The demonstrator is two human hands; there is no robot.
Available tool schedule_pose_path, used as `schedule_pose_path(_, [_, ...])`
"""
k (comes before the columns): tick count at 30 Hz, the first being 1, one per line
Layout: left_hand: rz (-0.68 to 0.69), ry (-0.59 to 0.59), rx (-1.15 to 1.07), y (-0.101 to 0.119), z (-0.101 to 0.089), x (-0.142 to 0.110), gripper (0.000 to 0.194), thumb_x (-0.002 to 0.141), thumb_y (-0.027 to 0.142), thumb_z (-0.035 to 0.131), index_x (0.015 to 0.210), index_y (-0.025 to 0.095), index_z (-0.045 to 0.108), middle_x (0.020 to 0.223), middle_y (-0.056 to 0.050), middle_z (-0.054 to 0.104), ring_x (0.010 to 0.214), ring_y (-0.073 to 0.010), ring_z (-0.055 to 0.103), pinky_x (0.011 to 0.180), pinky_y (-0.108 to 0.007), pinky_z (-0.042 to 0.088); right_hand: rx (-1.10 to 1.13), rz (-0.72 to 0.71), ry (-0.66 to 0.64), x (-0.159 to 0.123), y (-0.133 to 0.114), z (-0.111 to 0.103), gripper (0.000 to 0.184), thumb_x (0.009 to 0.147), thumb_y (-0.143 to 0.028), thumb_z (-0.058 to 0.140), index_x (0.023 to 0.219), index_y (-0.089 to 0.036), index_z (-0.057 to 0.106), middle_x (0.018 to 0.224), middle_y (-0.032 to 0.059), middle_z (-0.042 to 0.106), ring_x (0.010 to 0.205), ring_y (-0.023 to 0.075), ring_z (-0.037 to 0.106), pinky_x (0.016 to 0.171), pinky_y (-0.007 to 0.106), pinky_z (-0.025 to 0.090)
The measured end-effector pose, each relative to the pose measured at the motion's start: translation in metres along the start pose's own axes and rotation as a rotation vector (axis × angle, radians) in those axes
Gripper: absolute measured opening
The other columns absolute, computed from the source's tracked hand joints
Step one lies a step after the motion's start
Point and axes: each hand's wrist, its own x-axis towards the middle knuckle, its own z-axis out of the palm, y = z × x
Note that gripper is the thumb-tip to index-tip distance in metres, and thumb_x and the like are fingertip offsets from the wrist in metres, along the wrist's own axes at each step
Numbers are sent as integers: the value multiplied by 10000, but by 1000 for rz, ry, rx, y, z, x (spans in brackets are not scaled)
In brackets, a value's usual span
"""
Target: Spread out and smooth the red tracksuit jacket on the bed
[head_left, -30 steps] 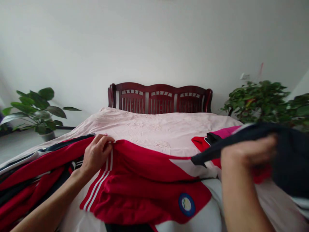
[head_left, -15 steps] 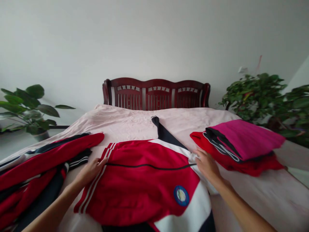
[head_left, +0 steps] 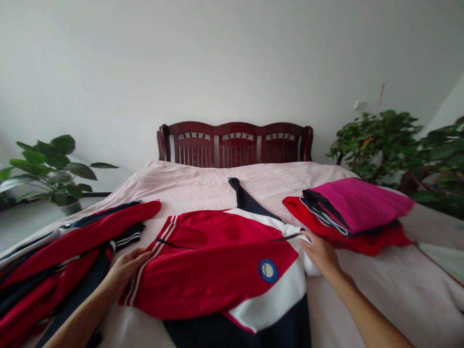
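Note:
A red, white and navy track jacket (head_left: 213, 270) lies sideways on the bed, with a round blue badge on its chest and a dark zip line across it. My left hand (head_left: 128, 265) has its fingers closed on the white-striped hem at the left. At the collar end, my right hand (head_left: 321, 251) pinches the white edge of the jacket. The front half nearer me is raised into a fold that hides the middle of the zip. One navy sleeve (head_left: 250, 199) stretches away towards the headboard; the other navy sleeve lies partly under the near side.
Several red and navy garments (head_left: 78, 241) lie in a loose heap at the left. To the right sits a folded stack with a magenta piece (head_left: 362, 203) on top. A pink sheet (head_left: 192, 186) covers the bed. Beyond are a dark wooden headboard (head_left: 237, 145) and leafy plants (head_left: 377, 140).
The jacket's near front half has been lifted and drawn up over part of the zip. My left hand has moved slightly down and left along the hem; my right hand has shifted slightly right.

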Motion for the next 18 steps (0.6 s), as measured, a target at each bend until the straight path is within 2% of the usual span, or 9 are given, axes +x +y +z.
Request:
schedule_pose_path(2, [-69, -12, 22, -1, -5, -5, 478, 581, 583, 833, 852, 215, 692, 782, -34, 782, 788, -254, 752, 709, -324, 598, -66, -6, 5, -5, -3, -6, 408, 898, -316, 478, 1253, -189, 633, 1162, 124, 704, 1043, 276, 650, 842, 355, 479])
schedule_pose_path(4, [-136, -89, 35, 4, -7, -17, 521, 619, 645, 787, 906, 215, 716, 892, -61, 797, 906, -275, 750, 789, -342, 603, -127, -71, 114, -18, -14, -15, 405, 883, -261, 493, 1254, -168, 627, 1203, 149, 675, 1083, 296, 617, 891, 391, 462])
schedule_pose_path(7, [-139, -222, -1, 16, -9, -44, 543, 649, 617, 788, 1022, 228, 720, 1043, -71, 786, 1020, -288, 727, 891, -365, 587, -17, -286, 269, -61, -48, -31, 382, 905, -263, 482, 1245, -174, 631, 1251, 152, 648, 1147, 310, 570, 986, 434, 421])
schedule_pose_path(9, [-69, -331, -27, 19, -8, -59, 555, 655, 519, 828, 1107, 225, 698, 1108, -72, 771, 1061, -290, 711, 944, -377, 566, 204, -455, 148, -106, -78, -37, 331, 951, -298, 439, 1185, -223, 659, 1164, 99, 693, 1100, 253, 601, 982, 374, 437])
schedule_pose_path(10, [-29, -365, -30, 18, -6, -63, 568, 652, 479, 842, 1132, 217, 686, 1122, -74, 765, 1070, -294, 706, 955, -385, 559, 306, -525, 7, -130, -94, -37, 318, 969, -308, 416, 1150, -249, 671, 1115, 68, 712, 1039, 219, 628, 930, 328, 465])
schedule_pose_path(12, [51, -350, -16, 13, -2, -65, 597, 636, 460, 854, 1139, 193, 672, 1105, -82, 767, 1058, -307, 706, 939, -402, 565, 339, -736, -286, -178, -124, -27, 263, 951, -320, 471, 1093, -282, 689, 1065, 28, 719, 995, 200, 635, 900, 305, 472])
schedule_pose_path(13, [83, -307, -6, 10, 0, -64, 615, 615, 477, 860, 1119, 177, 673, 1071, -87, 773, 1039, -316, 710, 917, -407, 573, 285, -839, -354, -197, -136, -19, 242, 892, -350, 568, 1089, -279, 690, 1064, 28, 713, 1013, 222, 623, 928, 332, 461])
schedule_pose_path(16, [178, -156, 16, 2, 6, -55, 664, 565, 536, 860, 1071, 149, 673, 965, -82, 780, 1003, -312, 714, 872, -386, 584, 52, -955, -370, -230, -160, 7, 480, 767, -354, 684, 1217, -197, 623, 1133, 102, 678, 1030, 301, 600, 913, 419, 464])
schedule_pose_path(18, [218, -84, 20, -1, 7, -51, 655, 557, 541, 854, 1049, 151, 668, 888, -60, 772, 921, -279, 726, 789, -340, 594, -59, -909, -322, -231, -166, 15, 436, 781, -202, 599, 1215, -164, 612, 1155, 135, 657, 1020, 300, 605, 883, 415, 465])
